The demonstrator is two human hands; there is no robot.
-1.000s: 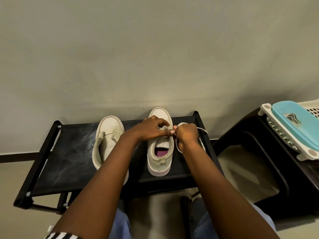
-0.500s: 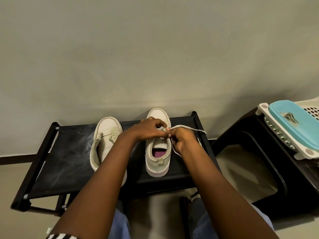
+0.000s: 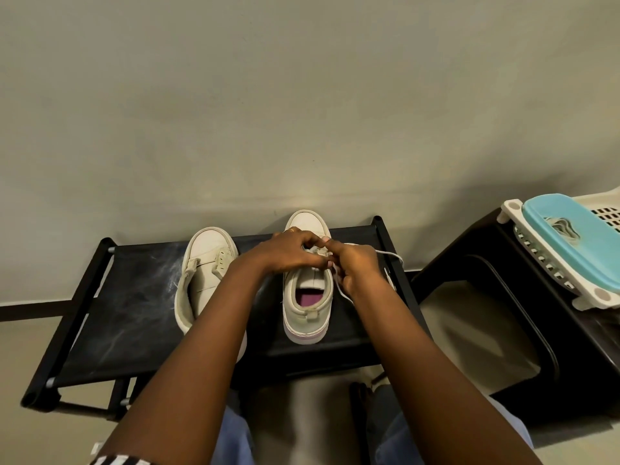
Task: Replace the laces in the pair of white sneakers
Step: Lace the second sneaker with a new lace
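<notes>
– Sneakers (image 3: 307,313), where are they?
– Nearest me are blue jeans (image 3: 231,437) and two bare forearms, with a striped sleeve (image 3: 117,460) at the left elbow. Past the knees stands a low black rack (image 3: 127,313). Both shoes sit on its top shelf, toes to the wall.
– Side by side?
– Apart. The first sneaker (image 3: 307,325) stands upright in the middle, heel toward me, with a purple insole showing. The second sneaker (image 3: 204,250) is off to its left, flaps open and eyelets bare. The left forearm crosses over its heel end.
– And the hands?
– They meet over the first sneaker's eyelets. The left hand (image 3: 288,251) arches over them, fingers curled down, gripping the shoe there. Whether it also has the lace I cannot tell. The right hand (image 3: 359,266) pinches a white lace (image 3: 391,253), which loops out to the right over the shelf. Another strand shows below that hand.
– Anything farther out?
– To the right, a dark stool (image 3: 570,364) carries a white basket (image 3: 597,298) with a blue lid (image 3: 577,243). Behind everything is a plain grey wall (image 3: 302,112).
</notes>
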